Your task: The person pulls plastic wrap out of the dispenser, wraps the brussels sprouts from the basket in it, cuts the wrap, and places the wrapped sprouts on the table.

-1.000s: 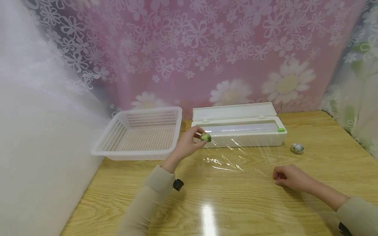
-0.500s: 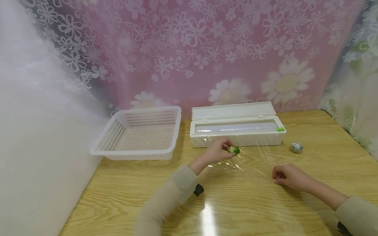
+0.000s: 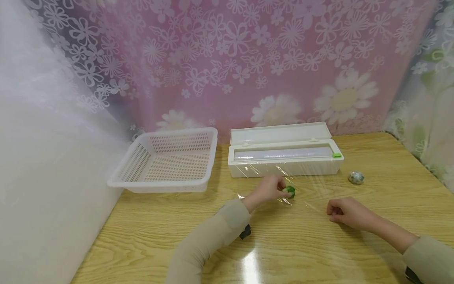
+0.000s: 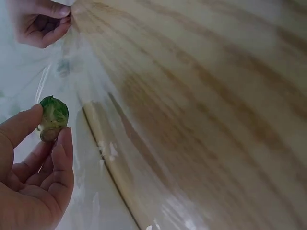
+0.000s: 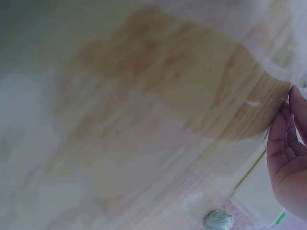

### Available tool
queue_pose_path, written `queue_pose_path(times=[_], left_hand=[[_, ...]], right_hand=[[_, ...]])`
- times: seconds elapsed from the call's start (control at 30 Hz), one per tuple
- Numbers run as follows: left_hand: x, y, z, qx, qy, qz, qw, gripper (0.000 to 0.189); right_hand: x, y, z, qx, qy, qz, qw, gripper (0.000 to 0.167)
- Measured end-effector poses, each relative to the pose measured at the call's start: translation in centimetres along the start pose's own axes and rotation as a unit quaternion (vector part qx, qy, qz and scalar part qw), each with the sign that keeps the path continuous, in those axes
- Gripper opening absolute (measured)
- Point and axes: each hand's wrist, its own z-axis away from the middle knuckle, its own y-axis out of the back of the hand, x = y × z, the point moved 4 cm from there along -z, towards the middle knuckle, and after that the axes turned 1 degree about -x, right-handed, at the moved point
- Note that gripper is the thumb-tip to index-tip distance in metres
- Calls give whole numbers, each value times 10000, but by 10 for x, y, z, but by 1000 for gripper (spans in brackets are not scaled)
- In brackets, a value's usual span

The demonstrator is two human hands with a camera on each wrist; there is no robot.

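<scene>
My left hand point(image 3: 267, 188) pinches a small green Brussels sprout point(image 3: 290, 192) between thumb and fingertips, low over a stretched sheet of cling film point(image 3: 312, 185). In the left wrist view the sprout point(image 4: 53, 120) shows its pale cut base. The film runs forward from a white dispenser box point(image 3: 283, 169), its lid raised and a roll inside. At the film's near right corner, my right hand point(image 3: 349, 213) pinches the gathered edge between thumb and curled fingers. The right wrist view has the film point(image 5: 216, 86) drawn taut from that hand point(image 5: 290, 153).
A shiny wrapped ball point(image 3: 356, 178) lies on the wooden table point(image 3: 149, 236), right of the dispenser. To the left stands a white perforated plastic basket point(image 3: 159, 184). A pink flowered curtain point(image 3: 220, 71) hangs behind the table. A green slider point(image 3: 337, 155) sits at the box's right end.
My left hand has carried the sprout rightward and down, from in front of the dispenser to low over the film. My right hand has stayed in place holding the film edge.
</scene>
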Motion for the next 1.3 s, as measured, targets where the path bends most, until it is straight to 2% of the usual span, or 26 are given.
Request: queue_pose_path(times=[0.23, 0.3, 0.57, 0.83, 1.0, 1.17, 1.23, 1.3], left_hand=[[-4, -7, 3, -161, 389, 66, 9991, 17], [-5, -8, 3, -181, 396, -38, 9990, 17], [-10, -10, -3, -221, 288, -708, 9968, 17], [-9, -9, -4, -328, 264, -665, 9969, 17], [-11, -10, -2, -430, 201, -781, 9958, 20], [-13, -7, 3, -500, 62, -761, 9958, 19], [-15, -4, 9, -551, 14, -917, 9943, 15], [-17, 0, 18, -671, -73, -1268, 9896, 13]], right_hand=[[-1, 1, 1, 26, -13, -3, 10000, 15], [-2, 1, 1, 29, -32, 9, 10000, 15], [-4, 2, 0, -6, -46, 35, 10000, 15], [-4, 5, 1, 2, 101, 80, 9999, 14], [-7, 5, 2, -172, 181, 283, 9993, 16], [-13, 6, 3, -255, 269, 776, 9963, 16], [-15, 5, 3, -287, 300, 931, 9948, 15], [-17, 4, 4, -326, 332, 1038, 9935, 15]])
